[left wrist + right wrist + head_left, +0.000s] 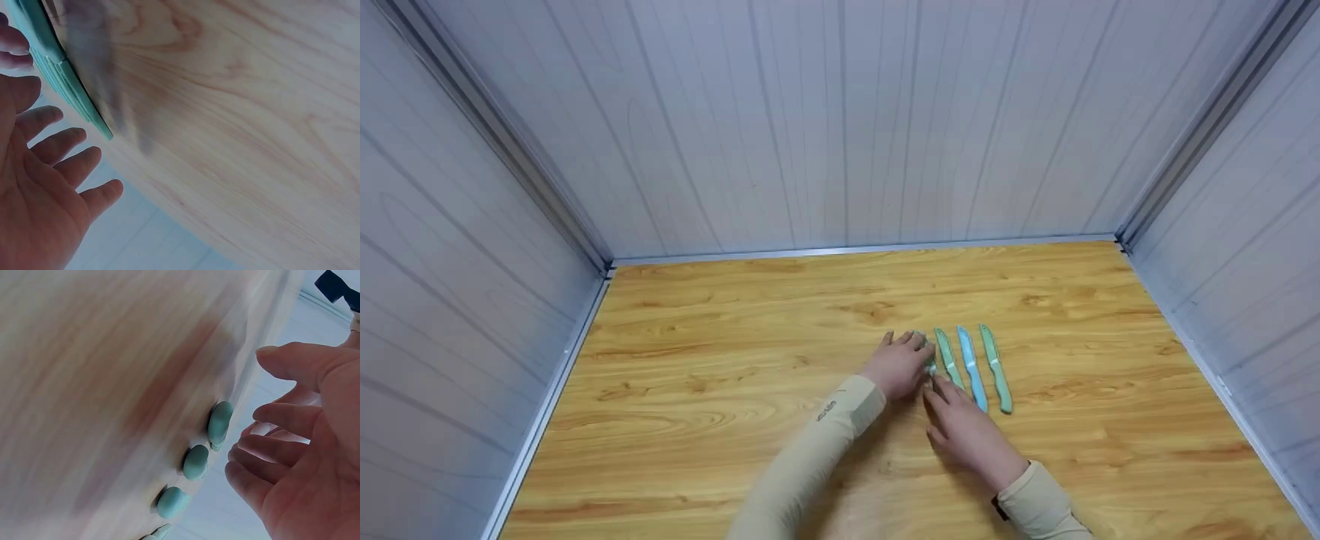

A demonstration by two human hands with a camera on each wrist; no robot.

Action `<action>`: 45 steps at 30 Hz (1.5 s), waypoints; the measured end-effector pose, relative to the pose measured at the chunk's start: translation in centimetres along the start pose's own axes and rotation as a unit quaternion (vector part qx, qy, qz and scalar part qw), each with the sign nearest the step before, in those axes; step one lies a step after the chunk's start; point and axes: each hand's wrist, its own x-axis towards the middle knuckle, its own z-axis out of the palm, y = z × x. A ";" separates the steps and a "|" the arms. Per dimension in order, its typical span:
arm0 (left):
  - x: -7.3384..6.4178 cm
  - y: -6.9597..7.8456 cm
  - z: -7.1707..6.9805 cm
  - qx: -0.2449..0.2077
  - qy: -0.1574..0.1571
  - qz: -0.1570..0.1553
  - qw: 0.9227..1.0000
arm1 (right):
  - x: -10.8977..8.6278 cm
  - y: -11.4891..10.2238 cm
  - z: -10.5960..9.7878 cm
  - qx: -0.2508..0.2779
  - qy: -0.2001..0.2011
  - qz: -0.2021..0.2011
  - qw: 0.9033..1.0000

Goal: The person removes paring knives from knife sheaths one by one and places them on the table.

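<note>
Several knives lie side by side on the wooden table, blade ends away from me. In the head view the rightmost is a green knife (997, 367), with a blue knife (971, 366) and another green knife (947, 354) left of it. My left hand (900, 365) reaches over the leftmost green knife (67, 67), covering most of it in the head view; its fingers are spread and loosely extended in the left wrist view. My right hand (967, 431) is by the handle ends, fingers loosely bent and holding nothing. Rounded green handle ends (196, 462) show beside it.
The wood-grain table (697, 420) is bounded by a pale panel back wall (840, 135) and side walls. A metal strip (825, 252) runs along the table's back edge. Both forearms, in beige sleeves (810, 457), cross the front of the table.
</note>
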 end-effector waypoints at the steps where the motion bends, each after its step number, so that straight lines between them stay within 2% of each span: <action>1: 0.1 0.0 0.1 0.003 0.001 0.000 1.000 | 0.1 0.0 0.0 0.000 0.001 -0.003 1.000; 6: 0.4 -0.2 0.7 0.012 0.001 -0.002 1.000 | 0.4 0.1 0.1 0.002 -0.007 -0.008 1.000; 11: 0.5 -0.3 0.9 0.009 -0.003 -0.006 1.000 | 0.6 0.1 -0.1 0.004 -0.025 0.007 1.000; 20: 0.5 -0.1 0.7 0.004 -0.007 0.000 1.000 | 0.8 0.0 -0.2 0.008 -0.010 0.017 1.000; 29: 0.8 -0.4 1.2 0.014 0.001 0.001 1.000 | 1.0 0.0 0.3 -0.010 0.016 0.008 1.000; 38: 0.8 -0.4 1.2 0.012 0.001 -0.001 1.000 | 1.4 0.0 0.4 0.001 0.001 0.038 0.999; 45: 0.8 -0.4 1.1 -0.002 0.000 -0.003 1.000 | 1.7 0.1 0.3 0.004 0.003 0.038 0.999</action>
